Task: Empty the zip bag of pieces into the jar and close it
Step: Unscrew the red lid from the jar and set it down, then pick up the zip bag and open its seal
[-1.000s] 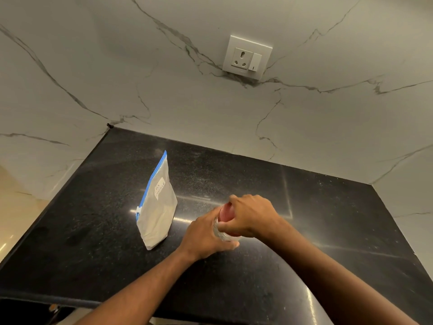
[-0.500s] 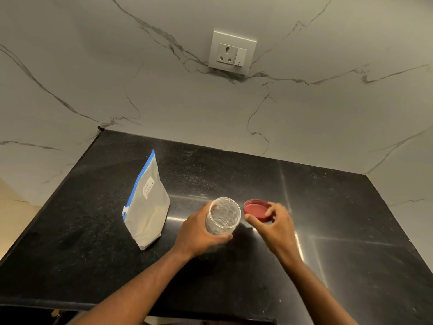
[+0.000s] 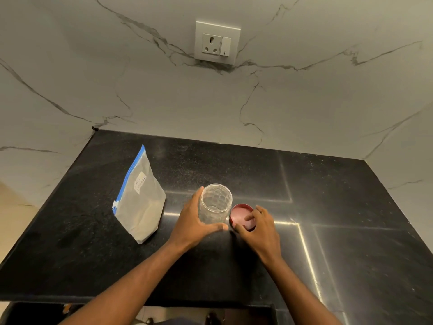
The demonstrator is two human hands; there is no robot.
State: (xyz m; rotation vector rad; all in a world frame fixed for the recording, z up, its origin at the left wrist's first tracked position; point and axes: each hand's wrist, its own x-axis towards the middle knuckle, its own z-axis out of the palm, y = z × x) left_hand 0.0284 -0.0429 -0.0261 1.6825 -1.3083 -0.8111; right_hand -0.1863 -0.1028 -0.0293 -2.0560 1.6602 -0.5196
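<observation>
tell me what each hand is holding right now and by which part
The left hand grips the clear jar around its side wall. The right hand rests fingers on the red lid, lying on the counter.

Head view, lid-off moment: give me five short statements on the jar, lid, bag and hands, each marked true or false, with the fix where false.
1. The jar stands open, with no lid on it. True.
2. The red lid lies to the left of the zip bag. False: it lies on the black counter just right of the jar, under the right hand.
3. The left hand holds the jar's side. True.
4. The zip bag is being tipped over the jar. False: it stands untouched, left of the jar, blue zip strip on top.
5. The jar is already full of pieces. False: it looks empty and see-through.
</observation>
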